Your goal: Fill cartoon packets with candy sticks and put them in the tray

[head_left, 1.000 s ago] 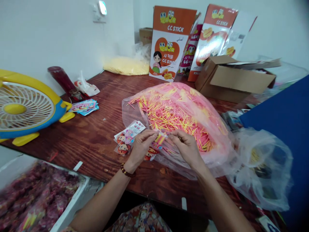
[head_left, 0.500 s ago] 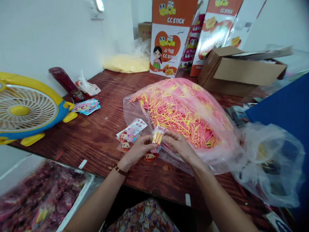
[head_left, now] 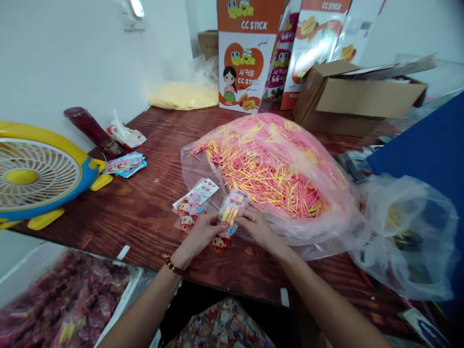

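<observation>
My left hand (head_left: pixel 203 233), with a beaded bracelet at the wrist, pinches the left edge of a small clear printed packet (head_left: pixel 230 214). Yellow and pink sticks show through the packet's film. On its right edge my right hand (head_left: pixel 258 231) is closed, fingertips pressed to the film. Just left of the packet, several flat printed packets (head_left: pixel 188 207) lie overlapping on the table. A round red-haired cartoon figure (head_left: pixel 219 244) shows below the held packet. Beyond my hands spreads a large open clear bag (head_left: pixel 286 241) full of loose pink and yellow sticks (head_left: pixel 268 181).
A yellow-and-blue fan (head_left: pixel 39 176) stands left, near a dark red bottle (head_left: pixel 87 124), tissues (head_left: pixel 126 136) and a stack of printed cards (head_left: pixel 126 164). Cartons (head_left: pixel 241 58) and an open box (head_left: pixel 362 99) stand behind. Lower left is a bin (head_left: pixel 121 302) of wrapped packets.
The packet in my hands has turned so that more of its upper printed part and sticks face me. Both hands keep hold of it. The whole view has shifted slightly.
</observation>
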The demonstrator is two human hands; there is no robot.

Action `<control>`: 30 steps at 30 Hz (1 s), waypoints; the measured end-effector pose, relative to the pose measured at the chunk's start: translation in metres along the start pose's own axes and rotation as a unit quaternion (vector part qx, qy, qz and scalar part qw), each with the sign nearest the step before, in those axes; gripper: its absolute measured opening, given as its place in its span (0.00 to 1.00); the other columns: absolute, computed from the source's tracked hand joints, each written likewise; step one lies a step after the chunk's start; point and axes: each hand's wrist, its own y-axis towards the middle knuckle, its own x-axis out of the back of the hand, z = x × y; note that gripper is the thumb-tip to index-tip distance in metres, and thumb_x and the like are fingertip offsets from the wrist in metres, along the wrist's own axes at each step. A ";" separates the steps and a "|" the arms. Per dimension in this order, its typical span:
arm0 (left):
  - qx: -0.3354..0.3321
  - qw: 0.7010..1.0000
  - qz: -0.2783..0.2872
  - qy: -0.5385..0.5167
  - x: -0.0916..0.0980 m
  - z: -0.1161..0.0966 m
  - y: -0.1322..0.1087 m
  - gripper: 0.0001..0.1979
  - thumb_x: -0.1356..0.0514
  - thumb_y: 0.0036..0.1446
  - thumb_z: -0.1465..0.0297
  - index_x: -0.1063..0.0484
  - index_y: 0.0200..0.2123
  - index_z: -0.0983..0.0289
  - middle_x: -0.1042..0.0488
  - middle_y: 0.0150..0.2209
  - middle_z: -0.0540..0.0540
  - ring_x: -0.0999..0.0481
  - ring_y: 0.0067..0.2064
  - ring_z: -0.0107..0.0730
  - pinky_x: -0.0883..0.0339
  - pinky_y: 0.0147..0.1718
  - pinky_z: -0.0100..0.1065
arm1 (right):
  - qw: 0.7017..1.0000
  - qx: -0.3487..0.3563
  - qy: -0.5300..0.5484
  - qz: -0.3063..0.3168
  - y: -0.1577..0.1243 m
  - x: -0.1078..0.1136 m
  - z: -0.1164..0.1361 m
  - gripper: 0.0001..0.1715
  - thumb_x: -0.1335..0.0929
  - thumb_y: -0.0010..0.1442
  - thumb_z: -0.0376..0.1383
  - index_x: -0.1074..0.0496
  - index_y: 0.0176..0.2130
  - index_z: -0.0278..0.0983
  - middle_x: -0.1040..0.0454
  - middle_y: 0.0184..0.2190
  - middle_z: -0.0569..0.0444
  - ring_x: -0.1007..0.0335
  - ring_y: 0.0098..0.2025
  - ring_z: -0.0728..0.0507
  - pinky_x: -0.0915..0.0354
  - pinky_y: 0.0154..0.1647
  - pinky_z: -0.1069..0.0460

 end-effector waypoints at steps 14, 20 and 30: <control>-0.180 0.901 -0.133 0.371 0.008 0.005 0.024 0.20 0.40 0.59 0.66 0.31 0.54 0.63 0.24 0.47 0.61 0.24 0.45 0.42 0.31 0.48 0.43 | 0.963 -0.058 -0.246 -0.097 0.023 0.057 -0.001 0.13 0.39 0.61 0.35 0.27 0.32 0.35 0.27 0.28 0.54 0.34 0.32 0.48 0.42 0.35 0.54; -0.179 0.854 -0.198 0.447 0.050 -0.012 0.032 0.19 0.45 0.62 0.60 0.28 0.51 0.64 0.24 0.48 0.62 0.26 0.50 0.47 0.35 0.52 0.45 | 0.883 -0.201 -0.381 -0.189 0.009 0.150 -0.003 0.18 0.41 0.63 0.37 0.25 0.35 0.34 0.27 0.26 0.55 0.34 0.29 0.48 0.43 0.30 0.56; -0.027 0.747 -0.210 0.630 0.085 -0.013 0.055 0.23 0.50 0.63 0.59 0.28 0.55 0.64 0.29 0.54 0.68 0.32 0.54 0.61 0.38 0.48 0.52 | 0.816 -0.291 -0.456 -0.203 -0.002 0.207 -0.020 0.18 0.38 0.61 0.35 0.21 0.40 0.29 0.21 0.34 0.44 0.27 0.37 0.42 0.40 0.35 0.53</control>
